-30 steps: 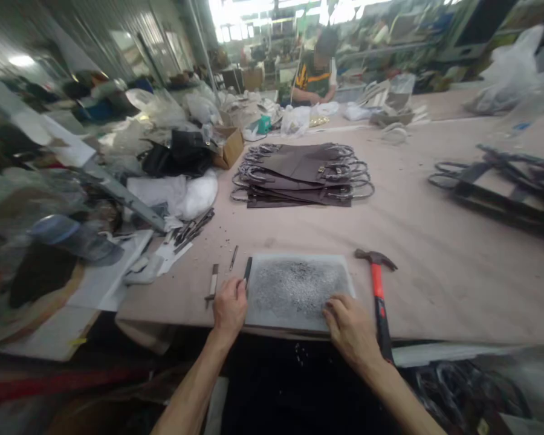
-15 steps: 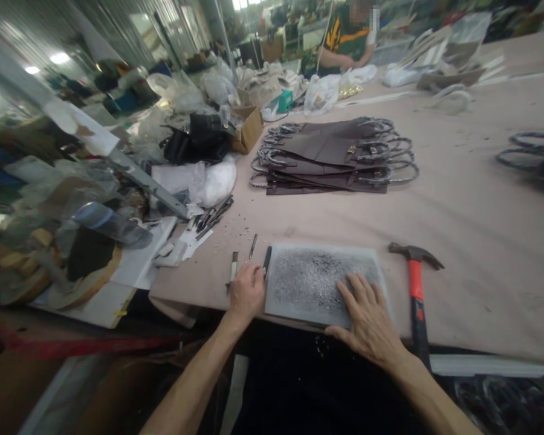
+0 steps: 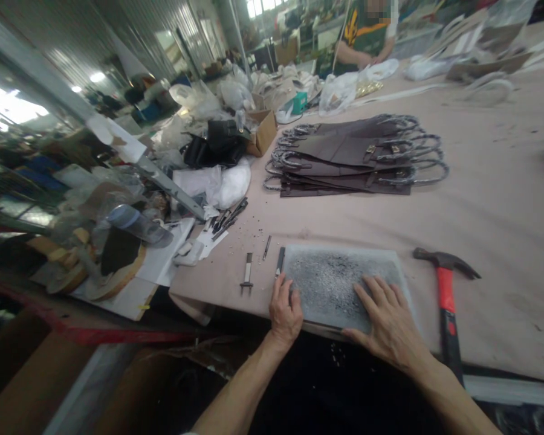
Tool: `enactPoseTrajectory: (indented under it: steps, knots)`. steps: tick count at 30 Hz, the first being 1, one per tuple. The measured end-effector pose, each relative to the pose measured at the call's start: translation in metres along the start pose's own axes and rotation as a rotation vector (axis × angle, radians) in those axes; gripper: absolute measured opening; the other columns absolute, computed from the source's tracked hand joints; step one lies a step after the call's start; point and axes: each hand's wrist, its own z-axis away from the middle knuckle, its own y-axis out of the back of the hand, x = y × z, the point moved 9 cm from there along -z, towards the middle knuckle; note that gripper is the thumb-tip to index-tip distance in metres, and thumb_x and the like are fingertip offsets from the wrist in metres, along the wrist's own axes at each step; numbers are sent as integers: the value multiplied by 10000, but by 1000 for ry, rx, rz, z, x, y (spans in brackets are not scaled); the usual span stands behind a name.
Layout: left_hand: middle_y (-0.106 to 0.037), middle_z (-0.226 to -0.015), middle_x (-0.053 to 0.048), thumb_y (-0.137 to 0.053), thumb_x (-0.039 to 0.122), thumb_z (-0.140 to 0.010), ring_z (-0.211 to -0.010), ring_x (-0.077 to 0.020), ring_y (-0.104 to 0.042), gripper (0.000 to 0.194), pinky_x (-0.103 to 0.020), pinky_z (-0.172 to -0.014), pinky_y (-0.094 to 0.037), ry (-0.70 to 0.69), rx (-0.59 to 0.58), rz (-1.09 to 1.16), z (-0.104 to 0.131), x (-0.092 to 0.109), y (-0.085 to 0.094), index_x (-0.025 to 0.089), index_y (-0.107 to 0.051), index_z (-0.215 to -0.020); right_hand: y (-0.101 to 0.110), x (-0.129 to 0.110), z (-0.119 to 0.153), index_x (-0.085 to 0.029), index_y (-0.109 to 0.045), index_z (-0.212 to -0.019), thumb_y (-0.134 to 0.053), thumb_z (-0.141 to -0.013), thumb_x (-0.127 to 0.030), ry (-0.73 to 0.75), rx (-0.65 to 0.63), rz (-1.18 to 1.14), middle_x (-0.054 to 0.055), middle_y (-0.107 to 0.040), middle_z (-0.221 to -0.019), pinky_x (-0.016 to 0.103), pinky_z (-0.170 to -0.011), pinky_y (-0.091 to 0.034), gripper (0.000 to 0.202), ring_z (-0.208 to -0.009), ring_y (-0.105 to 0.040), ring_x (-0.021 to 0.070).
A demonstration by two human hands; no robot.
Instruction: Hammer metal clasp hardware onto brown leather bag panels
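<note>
A pale rectangular board (image 3: 308,257), its middle strewn with dark and light specks, lies at the table's front edge. My right hand (image 3: 387,320) rests open on its right side, fingers spread. My left hand (image 3: 285,311) is at the board's left edge, half curled with fingers apart. Its fingertips meet the lower end of a flat dark metal tool (image 3: 280,261) lying along that edge; no grip shows. Left of it lie a thin metal rod (image 3: 267,248) and a two-pronged metal tool (image 3: 248,273). A claw hammer (image 3: 445,290) with a red and black handle lies right of the board.
Flat brown bag pieces with looped handles (image 3: 344,151) are stacked beyond the board. More metal tools (image 3: 229,219) lie on paper at the left. Behind them are a black bag (image 3: 217,144) and a cardboard box (image 3: 263,133). Another person (image 3: 367,36) works across the table.
My left hand has moved from beside the two-pronged tool to the board's left edge, uncovering that tool. My right hand stays on the board. The view has shifted left.
</note>
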Motion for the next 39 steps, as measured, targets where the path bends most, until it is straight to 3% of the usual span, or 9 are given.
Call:
enactPoseTrajectory:
  steps: [13, 21, 25, 29, 31, 34, 39]
  knots:
    - [-615, -1351, -180, -463, 239, -1019, -1272, -286, -595, 275, -466, -1052, -554, -50, -13, 18, -5, -1, 4, 140, -648, -1198, 1, -7, 0, -66, -526, -1379, -449, -884, -799, -75, 12, 16, 258, -445, -1493, 644, -1136, -352, 888, -1393, -394, 460]
    - [-639, -1321, -152, -446, 246, -1012, -1262, -261, -602, 283, -442, -1069, -543, -39, -51, 39, -10, -5, 7, 163, -667, -1168, -3, -4, 2, -71, -517, -1395, -508, -866, -788, -74, 2, -7, 260, -434, -1504, 651, -1142, -347, 891, -1406, -380, 456]
    - [-721, -1131, -129, -445, 226, -1004, -1089, -238, -679, 279, -387, -987, -561, 37, -85, -35, -41, -23, 23, 161, -698, -1103, -3, -3, 3, -75, -512, -1405, -504, -872, -788, -76, -5, -16, 256, -420, -1518, 651, -1150, -338, 890, -1416, -363, 452]
    - [-738, -1118, -119, -497, 209, -997, -1046, -238, -688, 259, -328, -930, -532, 299, -274, -333, -95, -68, 32, 155, -720, -1116, -2, -4, 1, -69, -523, -1396, -521, -862, -787, -67, -5, -27, 258, -430, -1505, 650, -1144, -340, 895, -1408, -366, 458]
    - [-746, -1096, -126, -550, 218, -979, -1033, -250, -692, 232, -314, -899, -521, 354, -341, -396, -121, -84, 34, 146, -735, -1097, -1, -4, 0, -65, -532, -1386, -534, -853, -788, -69, -4, -28, 260, -432, -1500, 649, -1141, -342, 898, -1403, -369, 460]
    - [-755, -1051, -127, -610, 244, -947, -1016, -254, -692, 196, -298, -865, -503, 371, -436, -439, -146, -96, 25, 151, -755, -1040, -2, -5, 1, -61, -523, -1395, -557, -842, -791, -81, -31, -22, 260, -422, -1507, 644, -1154, -335, 916, -1416, -354, 457]
    - [-744, -1018, -172, -642, 308, -931, -1005, -306, -681, 211, -348, -861, -487, 368, -575, -508, -155, -98, 0, 132, -754, -963, -3, -5, 3, -71, -497, -1428, -618, -799, -806, -122, -110, -55, 261, -385, -1542, 639, -1194, -294, 974, -1449, -313, 447]
